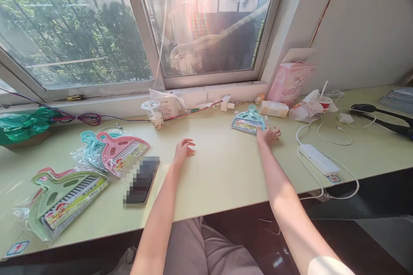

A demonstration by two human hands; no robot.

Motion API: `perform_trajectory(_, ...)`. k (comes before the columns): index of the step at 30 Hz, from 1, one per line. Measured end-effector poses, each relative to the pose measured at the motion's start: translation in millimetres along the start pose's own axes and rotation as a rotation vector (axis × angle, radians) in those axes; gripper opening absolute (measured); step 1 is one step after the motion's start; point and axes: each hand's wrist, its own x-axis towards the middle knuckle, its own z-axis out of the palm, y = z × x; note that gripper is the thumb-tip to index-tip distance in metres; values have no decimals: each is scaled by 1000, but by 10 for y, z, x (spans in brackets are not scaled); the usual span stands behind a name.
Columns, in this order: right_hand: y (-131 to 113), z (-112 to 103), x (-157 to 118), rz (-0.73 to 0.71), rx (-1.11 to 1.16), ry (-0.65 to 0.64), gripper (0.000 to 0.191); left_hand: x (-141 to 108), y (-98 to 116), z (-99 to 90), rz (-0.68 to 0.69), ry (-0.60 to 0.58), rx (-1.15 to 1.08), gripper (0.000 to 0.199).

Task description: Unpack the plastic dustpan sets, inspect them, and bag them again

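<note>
Trousered lap [190,247] nearest cam, under edge of pale desk [219,167]. L hand [184,149]: empty, fingers loosely spread above desk. R hand [268,134]: at RH front corner of teal dustpan-and-brush set [249,119], far side of desk; from my end can't tell if it grips. If only that corner is held, set could twist/slip. L forearm [159,208] nr phone [143,182]: leftward sweep might knock it. Straw cup [156,118] may tip if L reaches fwd. White cable [357,185], right of R forearm [285,187]: snag risk.
</note>
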Motion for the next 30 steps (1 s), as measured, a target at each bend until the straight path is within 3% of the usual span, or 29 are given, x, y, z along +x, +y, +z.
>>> perform_trajectory(2,11,3,-69,5,20,83,47,-20,-13,1,-12,-1,0,28)
perform_trajectory(5,-37,-19,-187,-132,78,212,59,-50,-29,26,-24,3,14,26)
perform_trajectory(7,-123,-59,-350,-331,90,274,48,-76,-19,60,-17,40,59,29)
perform_trajectory(9,-235,-103,-637,-623,111,248,35,-120,26,84,16,160,174,35)
perform_trajectory(11,-343,-137,-1050,-936,162,110,26,-197,111,38,73,361,361,37)
perform_trajectory(13,-420,-164,-1522,-1218,212,-87,25,-325,225,-150,141,631,561,35)
perform_trajectory(15,-462,-198,-1948,-1499,246,-318,25,-515,332,-519,163,967,706,37)
perform_trajectory(17,-482,-241,-2240,-1711,239,-578,30,-744,395,-1024,29,1313,767,51)
perform_trajectory(18,-490,-263,-2324,-1763,224,-689,32,-856,403,-1293,-65,1381,799,56)
perform_trajectory(20,-510,-301,-2378,-1778,187,-829,35,-1036,376,-1783,-223,1346,872,55)
perform_trajectory(23,-546,-315,-2281,-1701,173,-795,35,-1140,298,-2246,-271,1127,999,42)
perform_trajectory(26,-554,-268,-2127,-1597,230,-654,34,-1086,258,-2391,-325,1025,1070,46)
perform_trajectory(30,-504,-175,-1977,-1449,236,-584,37,-981,248,-2376,-469,915,1097,51)
